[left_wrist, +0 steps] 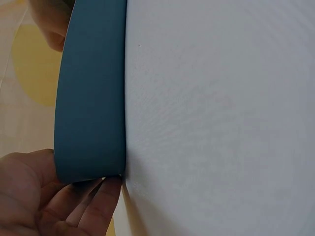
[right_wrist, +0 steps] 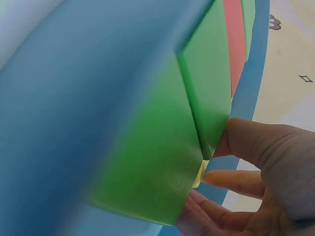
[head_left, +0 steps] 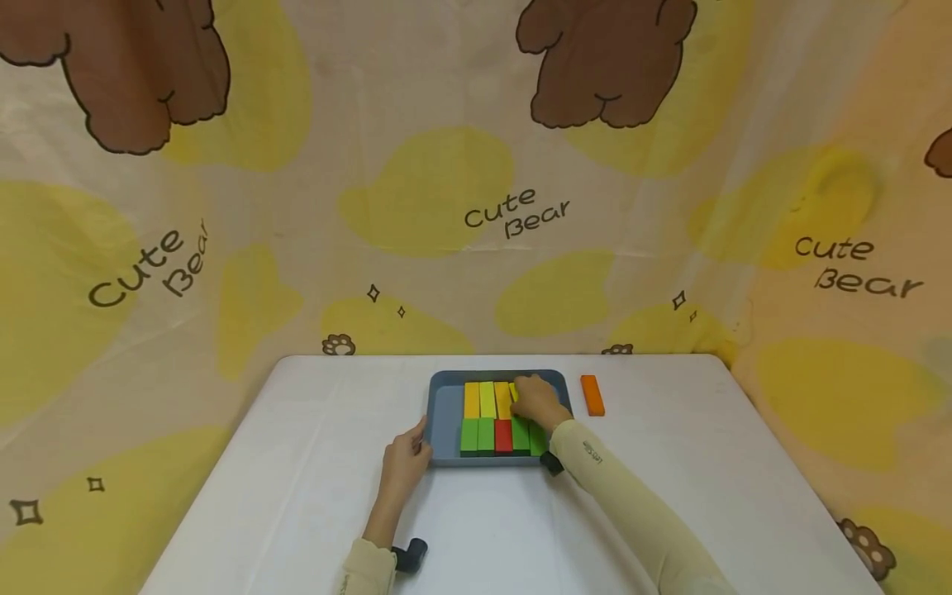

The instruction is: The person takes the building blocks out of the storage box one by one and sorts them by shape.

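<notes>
A blue-grey tray (head_left: pixel 445 413) stands on the white table. My left hand (head_left: pixel 406 459) grips its left side near the front corner; in the left wrist view the thumb and fingers of this hand (left_wrist: pixel 64 201) meet the tray's end (left_wrist: pixel 91 98). Inside lie wooden blocks in two rows: yellow blocks (head_left: pixel 472 401) behind, green blocks (head_left: pixel 469 436) with one red block (head_left: pixel 503 436) in front. My right hand (head_left: pixel 539 401) reaches over the back row's right end and pinches a yellow block (right_wrist: pixel 199 174), mostly hidden by green blocks (right_wrist: pixel 152 157) in the right wrist view.
An orange block (head_left: pixel 592 395) lies on the table (head_left: pixel 335 413) just right of the tray. Behind the table hangs a cloth backdrop (head_left: pixel 446 190) printed with bears. Black wrist cameras (head_left: pixel 411 555) are strapped on both wrists.
</notes>
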Demonstrator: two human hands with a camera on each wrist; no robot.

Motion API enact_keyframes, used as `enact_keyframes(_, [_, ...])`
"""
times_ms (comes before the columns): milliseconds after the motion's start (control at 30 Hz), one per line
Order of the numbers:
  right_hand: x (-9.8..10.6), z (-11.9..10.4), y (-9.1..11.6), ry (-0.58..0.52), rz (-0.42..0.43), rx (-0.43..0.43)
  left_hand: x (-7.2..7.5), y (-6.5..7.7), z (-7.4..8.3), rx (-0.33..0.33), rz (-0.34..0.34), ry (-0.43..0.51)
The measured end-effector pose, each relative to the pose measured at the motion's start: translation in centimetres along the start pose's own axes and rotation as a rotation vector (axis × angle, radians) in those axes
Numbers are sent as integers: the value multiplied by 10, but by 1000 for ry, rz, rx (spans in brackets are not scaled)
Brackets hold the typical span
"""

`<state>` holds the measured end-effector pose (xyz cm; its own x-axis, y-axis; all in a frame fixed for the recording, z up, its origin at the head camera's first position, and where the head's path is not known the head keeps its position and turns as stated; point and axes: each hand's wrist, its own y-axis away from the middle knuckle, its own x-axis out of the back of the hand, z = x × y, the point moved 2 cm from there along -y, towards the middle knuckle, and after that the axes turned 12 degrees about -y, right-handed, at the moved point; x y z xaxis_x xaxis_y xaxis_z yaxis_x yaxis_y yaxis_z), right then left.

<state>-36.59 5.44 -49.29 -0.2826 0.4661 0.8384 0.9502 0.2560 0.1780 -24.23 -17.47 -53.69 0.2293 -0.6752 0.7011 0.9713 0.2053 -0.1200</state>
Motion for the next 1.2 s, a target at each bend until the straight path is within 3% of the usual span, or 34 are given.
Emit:
enact_keyframes(267, [-5,4,-4,23,42,49,0,-1,-1,-6,5,-13])
enact_keyframes(667, [-1,6,1,-19,53,52,-1,2,-1,-9,13,-35])
enact_keyframes(933, [20,11,9,-29,96,63,-1,1,1,-49,61,-26])
enact_keyframes(1200, [53,32,23,-78,134,15,-1,1,-3,-23,19,-15])
